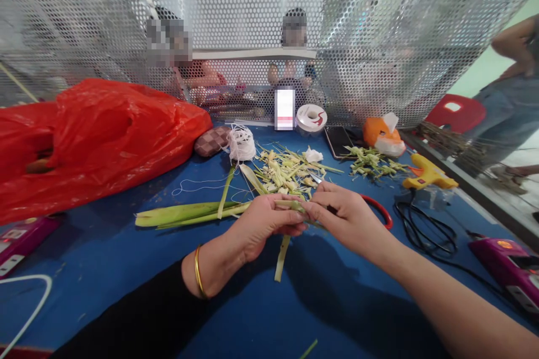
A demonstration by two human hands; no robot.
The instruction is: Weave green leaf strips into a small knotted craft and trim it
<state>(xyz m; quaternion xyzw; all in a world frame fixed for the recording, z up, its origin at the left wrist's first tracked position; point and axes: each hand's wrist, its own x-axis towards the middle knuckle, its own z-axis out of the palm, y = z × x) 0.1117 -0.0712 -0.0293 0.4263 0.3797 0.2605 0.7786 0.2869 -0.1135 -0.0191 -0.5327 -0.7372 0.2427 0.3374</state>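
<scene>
My left hand (269, 219), with a gold bangle at the wrist, is closed on a folded pale green leaf strip (296, 206). One flat end of the strip seems to hang below the fingers. At the strip's right end, my right hand (337, 207) pinches it between thumb and fingers. Scissors with a red handle (382, 210) show partly behind the right hand, blade tip towards the trimmings; whether that hand touches them I cannot tell. Long green leaf stalks (181, 214) lie left of my left hand. Pale leaf scraps (282, 171) are heaped just beyond both hands.
A red plastic bag (105, 140) fills the far left. White string (242, 143), a ribbon spool (311, 118), a lit phone (285, 107) and a dark phone (338, 141) line the back. At right are knotted leaf pieces (370, 161), a yellow glue gun (427, 173) and a purple power strip (507, 266).
</scene>
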